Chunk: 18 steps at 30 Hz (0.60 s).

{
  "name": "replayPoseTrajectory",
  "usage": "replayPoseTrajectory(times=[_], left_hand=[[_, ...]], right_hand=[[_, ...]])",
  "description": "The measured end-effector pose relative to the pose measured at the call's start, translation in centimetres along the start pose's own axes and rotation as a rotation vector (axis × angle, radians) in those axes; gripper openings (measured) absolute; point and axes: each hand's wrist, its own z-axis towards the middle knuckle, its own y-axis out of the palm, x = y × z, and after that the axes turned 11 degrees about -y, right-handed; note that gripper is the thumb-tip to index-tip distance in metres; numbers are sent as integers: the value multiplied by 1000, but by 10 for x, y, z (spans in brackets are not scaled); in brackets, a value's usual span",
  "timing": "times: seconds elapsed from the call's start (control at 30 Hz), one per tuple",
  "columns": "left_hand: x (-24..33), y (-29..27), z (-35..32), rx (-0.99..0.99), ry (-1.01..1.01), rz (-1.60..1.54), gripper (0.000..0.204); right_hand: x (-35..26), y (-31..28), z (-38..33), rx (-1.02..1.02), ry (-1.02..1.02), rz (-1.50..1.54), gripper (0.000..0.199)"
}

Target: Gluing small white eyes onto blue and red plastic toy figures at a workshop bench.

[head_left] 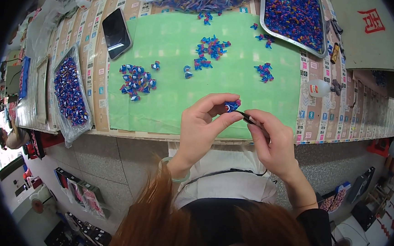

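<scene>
Left hand [201, 125] pinching small blue piece [231, 106], right hand [271, 144] gripping thin black tool [246, 118] against it, green mat [175, 44] beyond

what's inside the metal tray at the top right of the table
The rectangular metal tray is heaped with small blue, purple and orange pieces, like those scattered on the green mat. The heap covers the tray's floor, so anything beneath is hidden.
</scene>
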Motion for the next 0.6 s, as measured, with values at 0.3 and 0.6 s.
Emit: replayPoseTrajectory(times=[0.3, 0.6], left_hand=[[-6, 3, 1, 121, 66, 59, 24], [-10, 5, 2, 129, 79, 114, 24]], right_hand=[[-3, 10, 2, 79, 10, -112, 20], [-4, 11, 1, 98, 16, -139, 20]])
